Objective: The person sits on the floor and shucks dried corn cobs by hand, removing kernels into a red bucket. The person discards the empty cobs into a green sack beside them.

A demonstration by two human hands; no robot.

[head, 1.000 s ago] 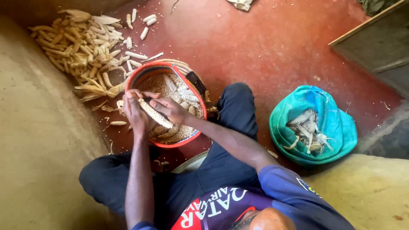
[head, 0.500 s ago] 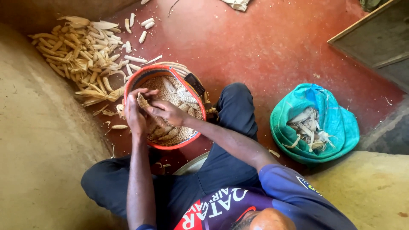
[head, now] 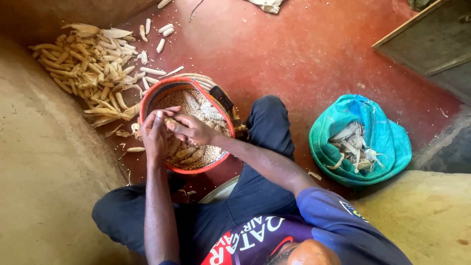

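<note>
Comparing with half second back: maize cob (head: 170, 121) rolled lower between both sets of fingers, left hand (head: 156, 131) and right hand (head: 189, 128) clenched round it; kernels dropped under fingertips into orange basin (head: 147, 100). Shelling kept going.

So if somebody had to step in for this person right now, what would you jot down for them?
Left hand and right hand: both closed on one maize cob, held over the orange basin.
Basin: holds loose kernels and several cobs.
Done: some bare cobs lie on the red floor.
Left: a pile of unshelled cobs beside the basin.
Green sack to the right holds husks.
</note>
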